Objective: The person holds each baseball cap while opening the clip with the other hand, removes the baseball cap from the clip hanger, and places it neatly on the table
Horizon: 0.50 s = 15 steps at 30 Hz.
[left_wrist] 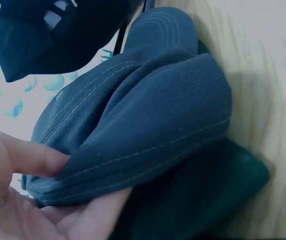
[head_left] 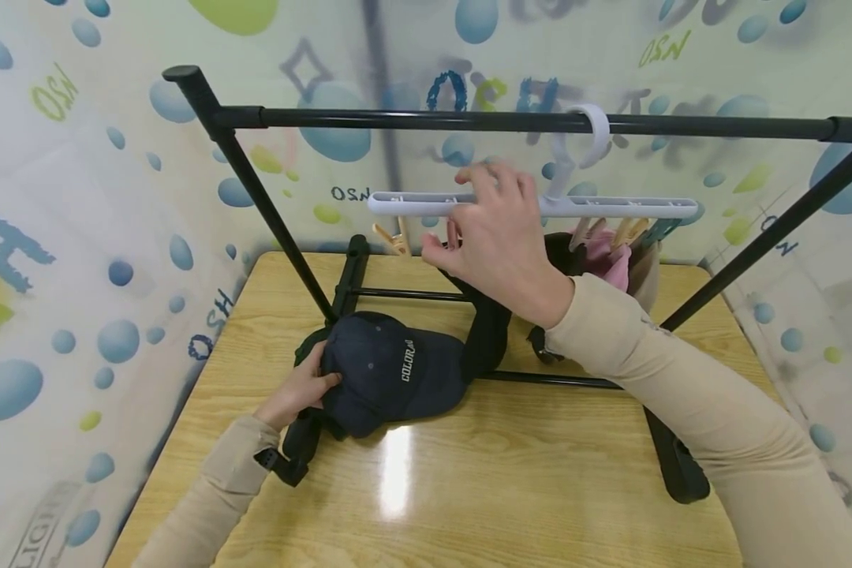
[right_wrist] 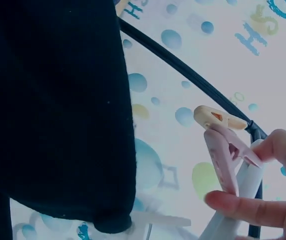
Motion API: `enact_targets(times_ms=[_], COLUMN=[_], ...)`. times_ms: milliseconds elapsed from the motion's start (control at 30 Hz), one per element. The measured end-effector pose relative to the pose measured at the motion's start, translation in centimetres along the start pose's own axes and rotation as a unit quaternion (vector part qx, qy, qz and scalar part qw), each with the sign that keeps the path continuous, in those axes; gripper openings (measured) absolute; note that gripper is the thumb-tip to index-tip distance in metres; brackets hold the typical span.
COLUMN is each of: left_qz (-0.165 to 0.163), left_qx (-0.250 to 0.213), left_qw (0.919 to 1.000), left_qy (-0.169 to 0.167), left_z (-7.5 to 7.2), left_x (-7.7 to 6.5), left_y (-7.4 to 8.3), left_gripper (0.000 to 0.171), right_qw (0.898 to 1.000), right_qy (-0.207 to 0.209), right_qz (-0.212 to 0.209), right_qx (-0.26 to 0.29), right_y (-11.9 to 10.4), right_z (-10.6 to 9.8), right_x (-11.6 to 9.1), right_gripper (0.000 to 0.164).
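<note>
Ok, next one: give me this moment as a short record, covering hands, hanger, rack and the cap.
Left hand: grips the edge of the navy cap
Navy cap: white lettering starting COLOR; lies partly over a dark green item
Right hand: pinches a pink clip on the hanger
Hanger: pale, hooked over the rack's top bar
Beige clip: on the hanger, beside the pink one
Rack: black, standing on a wooden table

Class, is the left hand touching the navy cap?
Touching: the left wrist view shows the left hand pinching the navy cap, thumb against its fabric.
</note>
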<state>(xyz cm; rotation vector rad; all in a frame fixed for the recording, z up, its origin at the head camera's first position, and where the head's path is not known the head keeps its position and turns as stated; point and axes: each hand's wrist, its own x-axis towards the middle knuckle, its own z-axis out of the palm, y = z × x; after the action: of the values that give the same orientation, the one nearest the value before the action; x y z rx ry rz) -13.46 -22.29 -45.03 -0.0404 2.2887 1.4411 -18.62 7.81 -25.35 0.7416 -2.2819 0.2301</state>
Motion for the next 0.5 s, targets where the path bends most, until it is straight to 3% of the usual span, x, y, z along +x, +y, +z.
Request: enact_targets(times_ms=[167, 300, 500], left_qz=[0.011, 0.021, 0.026], left_qx=[0.062, 0.084, 0.101], left_qw=[0.9978, 0.9951, 0.9923], left_qy=[0.023, 0.047, 0.067], left_z=[-1.2, -3.0, -5.0], left_x=[-0.4, -0.9, -1.7], left_y=[0.9, 2.1, 3.5], left_gripper=[0.061, 0.049, 0.039], right_qw=[0.999, 0.996, 0.979], right_qy=[-0.024, -0.072, -0.164], right_qz=[-0.013, -0.012, -0.006], right_qx=[0.016, 0.045, 0.118], right_y=[0.6, 1.2, 2.3], right_z=[-0.4, -1.3, -2.7], right_x=[0.1, 0.4, 1.1], right_gripper=[0.039, 0.044, 0.036])
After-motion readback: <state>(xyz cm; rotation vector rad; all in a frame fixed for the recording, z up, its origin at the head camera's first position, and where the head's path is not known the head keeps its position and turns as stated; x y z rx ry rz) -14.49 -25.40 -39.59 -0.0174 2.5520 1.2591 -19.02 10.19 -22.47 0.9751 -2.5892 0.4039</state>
